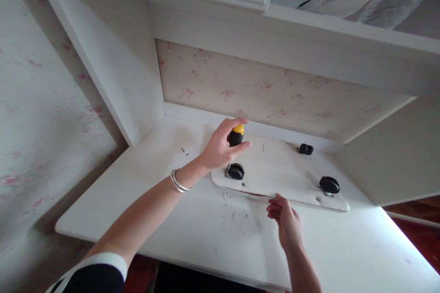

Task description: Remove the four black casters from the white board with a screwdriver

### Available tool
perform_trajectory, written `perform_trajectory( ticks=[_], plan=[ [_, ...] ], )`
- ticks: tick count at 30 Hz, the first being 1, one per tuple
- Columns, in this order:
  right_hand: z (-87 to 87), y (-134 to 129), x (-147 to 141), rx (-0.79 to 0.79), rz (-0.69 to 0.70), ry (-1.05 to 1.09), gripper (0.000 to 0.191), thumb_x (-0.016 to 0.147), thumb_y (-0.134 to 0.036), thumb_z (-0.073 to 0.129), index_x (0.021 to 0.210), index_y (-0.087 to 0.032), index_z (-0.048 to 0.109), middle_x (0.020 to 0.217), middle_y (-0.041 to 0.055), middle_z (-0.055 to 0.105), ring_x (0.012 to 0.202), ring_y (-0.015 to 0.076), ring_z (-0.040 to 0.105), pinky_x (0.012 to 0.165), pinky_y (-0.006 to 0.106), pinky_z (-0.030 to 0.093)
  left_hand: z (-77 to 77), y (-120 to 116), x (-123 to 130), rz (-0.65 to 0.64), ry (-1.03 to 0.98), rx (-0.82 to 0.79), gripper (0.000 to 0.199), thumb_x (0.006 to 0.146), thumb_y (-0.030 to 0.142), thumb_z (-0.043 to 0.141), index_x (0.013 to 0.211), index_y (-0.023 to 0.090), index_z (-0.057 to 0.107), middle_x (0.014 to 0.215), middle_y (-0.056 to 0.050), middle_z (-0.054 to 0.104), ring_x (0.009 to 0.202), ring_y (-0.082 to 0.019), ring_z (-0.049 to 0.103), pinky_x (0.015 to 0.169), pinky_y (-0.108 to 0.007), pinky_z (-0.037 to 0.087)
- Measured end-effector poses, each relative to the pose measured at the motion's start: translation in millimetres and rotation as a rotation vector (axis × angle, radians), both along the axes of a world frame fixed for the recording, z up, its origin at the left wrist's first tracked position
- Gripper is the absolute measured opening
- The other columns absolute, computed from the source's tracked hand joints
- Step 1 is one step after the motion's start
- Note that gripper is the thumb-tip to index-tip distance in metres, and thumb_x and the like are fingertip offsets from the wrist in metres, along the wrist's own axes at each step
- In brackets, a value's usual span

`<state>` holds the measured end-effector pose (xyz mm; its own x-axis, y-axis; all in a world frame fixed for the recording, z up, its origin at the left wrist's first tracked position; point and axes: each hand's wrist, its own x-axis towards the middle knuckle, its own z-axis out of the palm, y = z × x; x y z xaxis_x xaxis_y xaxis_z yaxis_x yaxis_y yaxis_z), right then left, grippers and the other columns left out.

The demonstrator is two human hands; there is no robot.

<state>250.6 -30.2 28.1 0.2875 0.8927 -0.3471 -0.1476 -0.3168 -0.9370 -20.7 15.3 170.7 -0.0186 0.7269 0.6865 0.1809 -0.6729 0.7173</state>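
My left hand (223, 144) is closed around the yellow-and-black handle of a screwdriver (236, 136), held over the far left part of a white board (275, 169). The screwdriver's shaft does not show. The board has rounded corners and lies flat on the desk, with black caster wheels pointing up: a near left caster (236, 171), a near right caster (330, 185) and a far right caster (305, 149). Its far left corner is hidden behind my left hand. My right hand (285, 219) has curled fingers, and its fingertips grip the board's front edge.
The white desk (165, 197) carries dark scuffs in front of the board. Side panels stand left and right, with floral wallpaper (227, 82) at the back. Overhead, a shelf (343, 20) holds clear plastic wrapping (398, 0) and lies low above the work area.
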Motion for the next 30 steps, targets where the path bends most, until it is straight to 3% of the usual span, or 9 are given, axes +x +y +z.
perform_trajectory(
  ticks=[3, 7, 11, 13, 15, 19, 23, 28, 30],
  plan=[
    [0.1, 0, 0, -0.002, -0.002, -0.002, 0.039, 0.072, -0.050, 0.074, 0.071, -0.011, 0.070, 0.055, 0.0056, 0.066, 0.048, 0.0140, 0.056, 0.048, 0.025, 0.043, -2.4, 1, 4, 0.055, 0.003, 0.071, 0.043, 0.077, 0.032, 0.077, 0.115, 0.028, 0.057, 0.103, -0.002, 0.053, 0.082, -0.013, 0.058, 0.084, -0.035, 0.050],
    [0.4, -2, 0, 0.004, 0.009, -0.004, 0.041, 0.073, -0.052, 0.073, 0.072, -0.011, 0.071, 0.055, 0.0053, 0.066, 0.049, 0.0140, 0.056, 0.049, 0.025, 0.043, -6.4, 1, 11, 0.015, -0.010, 0.122, 0.044, 0.077, 0.037, 0.077, 0.115, 0.029, 0.056, 0.105, -0.003, 0.052, 0.090, -0.016, 0.056, 0.088, -0.036, 0.047],
    [0.1, -2, 1, 0.007, 0.015, -0.011, 0.041, 0.074, -0.052, 0.072, 0.073, -0.011, 0.071, 0.055, 0.0052, 0.066, 0.049, 0.0136, 0.055, 0.049, 0.025, 0.042, -7.8, 0, 13, -0.150, -0.084, -0.007, 0.035, 0.096, 0.039, 0.049, 0.131, 0.034, 0.049, 0.112, -0.005, 0.054, 0.089, -0.015, 0.054, 0.085, -0.034, 0.047],
    [-0.1, -2, 1, 0.004, 0.012, -0.016, 0.041, 0.074, -0.052, 0.072, 0.073, -0.011, 0.071, 0.055, 0.0053, 0.066, 0.049, 0.0139, 0.055, 0.049, 0.026, 0.042, -6.3, -1, 11, -0.208, -0.102, -0.054, 0.037, 0.099, 0.037, 0.041, 0.136, 0.035, 0.046, 0.115, -0.005, 0.056, 0.088, -0.014, 0.055, 0.083, -0.033, 0.048],
    [0.1, -1, 1, 0.001, 0.008, -0.018, 0.040, 0.074, -0.051, 0.072, 0.073, -0.011, 0.070, 0.055, 0.0052, 0.066, 0.049, 0.0143, 0.055, 0.050, 0.026, 0.042, -4.1, 0, 8, -0.180, -0.069, -0.053, 0.038, 0.097, 0.035, 0.047, 0.136, 0.035, 0.049, 0.115, -0.005, 0.058, 0.090, -0.015, 0.055, 0.083, -0.032, 0.048],
    [2.2, -2, 0, 0.005, 0.011, -0.008, 0.039, 0.074, -0.050, 0.072, 0.073, -0.011, 0.070, 0.055, 0.0048, 0.066, 0.049, 0.0143, 0.055, 0.050, 0.027, 0.043, -2.4, 2, 6, 0.030, -0.004, 0.066, 0.031, 0.086, 0.034, 0.067, 0.117, 0.031, 0.065, 0.103, -0.004, 0.056, 0.087, -0.015, 0.055, 0.081, -0.033, 0.049],
    [4.2, -3, 0, 0.003, 0.012, -0.013, 0.038, 0.073, -0.050, 0.073, 0.072, -0.011, 0.070, 0.055, 0.0047, 0.065, 0.050, 0.0140, 0.055, 0.050, 0.026, 0.042, -6.1, 5, 12, 0.156, -0.007, 0.154, 0.028, 0.084, 0.036, 0.070, 0.111, 0.031, 0.068, 0.101, -0.003, 0.050, 0.092, -0.016, 0.052, 0.087, -0.035, 0.048],
    [3.2, -3, 1, 0.001, 0.019, -0.027, 0.040, 0.073, -0.051, 0.073, 0.072, -0.011, 0.070, 0.055, 0.0047, 0.066, 0.050, 0.0140, 0.055, 0.050, 0.026, 0.042, -9.1, 5, 16, 0.045, 0.018, 0.105, 0.036, 0.099, 0.032, 0.041, 0.132, 0.035, 0.055, 0.132, -0.007, 0.046, 0.112, -0.018, 0.050, 0.093, -0.035, 0.047],
    [2.8, -2, 1, 0.003, 0.019, -0.030, 0.040, 0.073, -0.051, 0.072, 0.072, -0.011, 0.071, 0.055, 0.0047, 0.066, 0.050, 0.0139, 0.055, 0.051, 0.026, 0.043, -8.6, 5, 14, -0.011, 0.029, 0.101, 0.037, 0.099, 0.031, 0.041, 0.134, 0.035, 0.053, 0.135, -0.007, 0.046, 0.113, -0.018, 0.051, 0.090, -0.034, 0.049]
  ],
)
